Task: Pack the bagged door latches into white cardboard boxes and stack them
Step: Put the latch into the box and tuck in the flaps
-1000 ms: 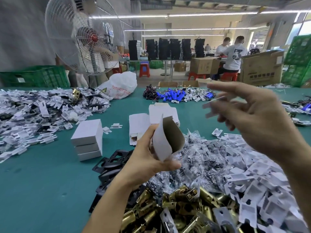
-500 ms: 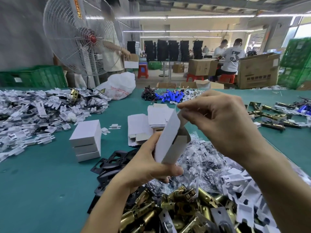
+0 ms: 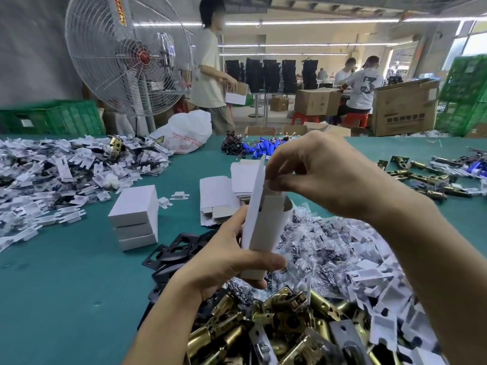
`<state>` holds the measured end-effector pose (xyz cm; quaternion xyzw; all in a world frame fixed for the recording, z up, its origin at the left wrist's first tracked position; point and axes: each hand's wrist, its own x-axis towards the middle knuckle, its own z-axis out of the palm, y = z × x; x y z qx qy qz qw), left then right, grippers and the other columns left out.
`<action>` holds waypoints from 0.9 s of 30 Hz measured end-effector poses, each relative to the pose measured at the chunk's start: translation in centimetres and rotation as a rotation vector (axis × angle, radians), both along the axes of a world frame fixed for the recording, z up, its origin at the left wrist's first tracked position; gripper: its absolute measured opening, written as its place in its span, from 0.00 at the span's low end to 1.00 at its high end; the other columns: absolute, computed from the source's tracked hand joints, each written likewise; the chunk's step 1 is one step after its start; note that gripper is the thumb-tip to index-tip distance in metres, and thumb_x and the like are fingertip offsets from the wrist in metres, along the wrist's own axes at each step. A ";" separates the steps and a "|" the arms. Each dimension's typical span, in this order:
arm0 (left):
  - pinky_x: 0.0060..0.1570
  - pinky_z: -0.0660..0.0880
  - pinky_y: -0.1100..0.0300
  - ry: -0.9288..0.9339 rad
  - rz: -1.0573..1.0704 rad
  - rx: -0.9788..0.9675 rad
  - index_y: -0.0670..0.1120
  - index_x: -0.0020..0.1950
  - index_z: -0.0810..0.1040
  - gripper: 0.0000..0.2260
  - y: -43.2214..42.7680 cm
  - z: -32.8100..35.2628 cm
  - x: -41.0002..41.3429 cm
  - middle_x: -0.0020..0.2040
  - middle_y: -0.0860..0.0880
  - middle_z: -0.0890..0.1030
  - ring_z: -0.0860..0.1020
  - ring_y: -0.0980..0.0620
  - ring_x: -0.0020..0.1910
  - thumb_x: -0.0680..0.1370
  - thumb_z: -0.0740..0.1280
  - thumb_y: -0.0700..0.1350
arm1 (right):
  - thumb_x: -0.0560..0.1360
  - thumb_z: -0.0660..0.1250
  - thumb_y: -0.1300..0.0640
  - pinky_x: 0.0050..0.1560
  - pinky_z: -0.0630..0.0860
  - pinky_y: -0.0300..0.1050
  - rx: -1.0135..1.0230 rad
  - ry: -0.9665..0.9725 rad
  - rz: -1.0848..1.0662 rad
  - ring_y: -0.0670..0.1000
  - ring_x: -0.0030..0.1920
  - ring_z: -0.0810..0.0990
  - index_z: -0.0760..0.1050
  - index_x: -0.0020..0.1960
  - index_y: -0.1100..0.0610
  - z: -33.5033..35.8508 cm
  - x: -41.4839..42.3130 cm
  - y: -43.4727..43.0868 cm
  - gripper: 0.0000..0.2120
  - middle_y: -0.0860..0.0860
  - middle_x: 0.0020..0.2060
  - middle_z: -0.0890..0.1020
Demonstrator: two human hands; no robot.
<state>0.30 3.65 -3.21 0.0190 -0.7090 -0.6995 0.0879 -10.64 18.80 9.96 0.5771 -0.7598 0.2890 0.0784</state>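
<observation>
Now that the right hand [image 3: 324,175] has come down from open air, its fingertips pinch the top flap of the box [image 3: 263,227], gripped upright by the left hand [image 3: 229,262] above the latches [image 3: 276,325]; closing looks imminent.

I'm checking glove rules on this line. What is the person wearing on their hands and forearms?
Nothing that shows. The left hand and right hand are bare: no gloves, rings, watch or wristband. Both forearms are uncovered to the frame edge, with no sleeve in view.
</observation>
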 end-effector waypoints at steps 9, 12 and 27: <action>0.33 0.79 0.53 -0.037 0.023 0.116 0.59 0.56 0.80 0.27 0.3 0.3 0.1 0.48 0.52 0.81 0.82 0.54 0.42 0.60 0.82 0.49 | 0.72 0.72 0.63 0.42 0.71 0.29 0.122 0.069 -0.028 0.41 0.39 0.81 0.87 0.44 0.50 -0.4 -1.2 -1.7 0.10 0.42 0.34 0.85; 0.32 0.78 0.54 -0.048 0.115 0.208 0.54 0.60 0.78 0.33 0.2 0.4 0.1 0.49 0.49 0.81 0.82 0.53 0.41 0.57 0.83 0.50 | 0.74 0.73 0.59 0.45 0.72 0.32 -0.093 0.040 -0.094 0.41 0.41 0.80 0.86 0.46 0.51 -1.1 -1.9 -1.7 0.05 0.44 0.39 0.85; 0.26 0.75 0.57 0.132 0.615 0.382 0.52 0.60 0.73 0.46 -2.5 2.8 1.9 0.48 0.49 0.79 0.79 0.51 0.39 0.47 0.82 0.68 | 0.75 0.72 0.56 0.51 0.73 0.41 0.702 0.094 0.094 0.49 0.53 0.78 0.79 0.62 0.48 -9.2 -1.0 -9.6 0.16 0.48 0.56 0.82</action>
